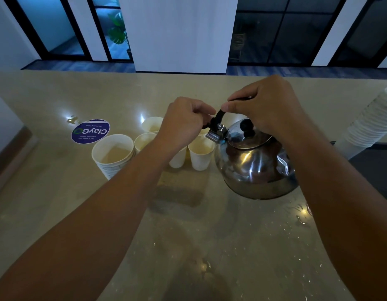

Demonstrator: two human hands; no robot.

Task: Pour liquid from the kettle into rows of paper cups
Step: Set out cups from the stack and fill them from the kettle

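At frame centre, both hands curl on the kettle (pixel 253 166): right hand (pixel 268 107) gripping its handle, left hand (pixel 184 120) apparently pinching the spout-side end above the paper cups (pixel 200 154).

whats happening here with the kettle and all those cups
A person is holding a steel kettle by its black handle, the right hand gripping the top and the left hand gripping the spout end. Several paper cups beside it already hold pale liquid. A nested stack of cups stands further left, and another long stack lies at the right on the counter.
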